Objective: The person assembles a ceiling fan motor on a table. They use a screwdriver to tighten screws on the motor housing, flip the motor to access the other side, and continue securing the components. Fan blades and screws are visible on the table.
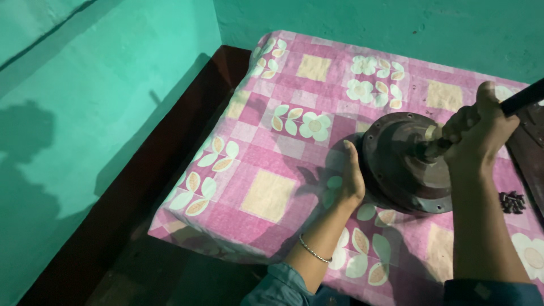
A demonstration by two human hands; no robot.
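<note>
On the pink checked bed cover [266, 170], lay tilted a dark round motor housing [402, 164], braced at its rim by left hand [350, 175], fingers flat. Clamped by right hand [479, 133] around black tool handle [524, 97] at the central shaft. Housing apparently unopened; loose dark screws [511, 202] heaped nearby, so partly undone.

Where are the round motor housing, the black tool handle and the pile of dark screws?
round motor housing [396, 164], head view, domed top face
black tool handle [524, 97], head view, mid-shaft
pile of dark screws [512, 202], head view, pile centre
</note>
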